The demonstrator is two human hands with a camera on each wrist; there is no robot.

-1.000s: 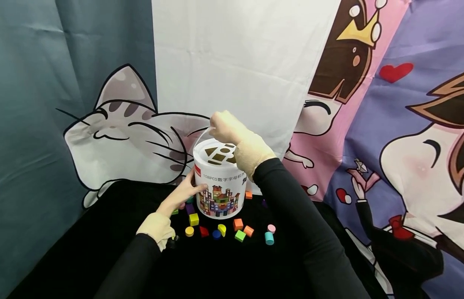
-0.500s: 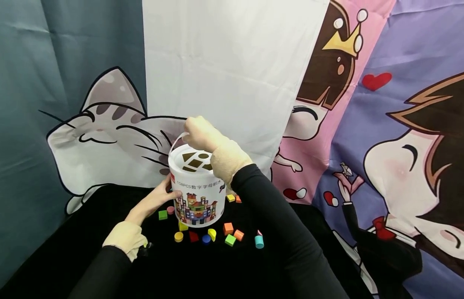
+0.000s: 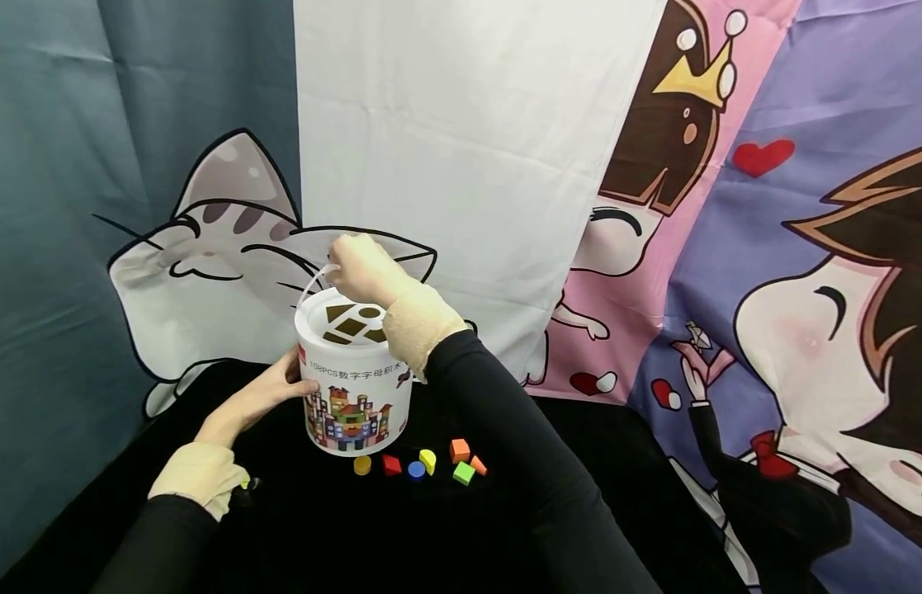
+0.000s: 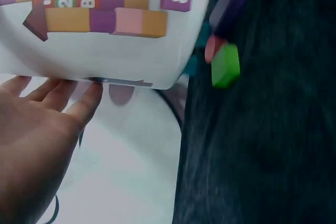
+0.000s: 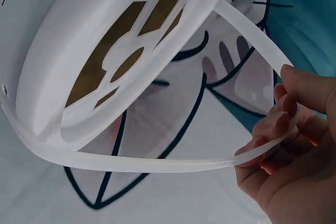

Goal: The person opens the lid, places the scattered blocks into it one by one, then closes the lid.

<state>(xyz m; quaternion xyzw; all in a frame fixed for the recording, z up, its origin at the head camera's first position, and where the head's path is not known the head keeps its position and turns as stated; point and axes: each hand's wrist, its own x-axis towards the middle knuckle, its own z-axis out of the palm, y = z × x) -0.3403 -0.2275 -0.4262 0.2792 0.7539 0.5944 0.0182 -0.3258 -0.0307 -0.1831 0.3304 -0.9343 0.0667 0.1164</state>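
Note:
A white lidded bucket (image 3: 356, 363), printed with a picture of coloured blocks, is in front of me. Shaped cut-outs mark its lid (image 3: 349, 326). My right hand (image 3: 364, 268) grips the white handle (image 5: 152, 164) above the lid; in the right wrist view the fingers curl round this strip. Against the bucket's left side, my left hand (image 3: 256, 400) rests with its thumb on the front. Its fingers (image 4: 86, 103) touch the wall fairly straight in the left wrist view. Whether the bucket's base touches the cloth is unclear.
Loose blocks lie on the black cloth (image 3: 319, 528): a red block (image 3: 391, 465), a blue one (image 3: 417, 470), an orange cube (image 3: 459, 450) and several others. A green block (image 4: 226, 66) lies near the bucket. Printed curtains (image 3: 461, 165) hang behind.
Both hands have moved left with the bucket, past the blocks in front. It looks larger and now covers other blocks. The view has also shifted a little.

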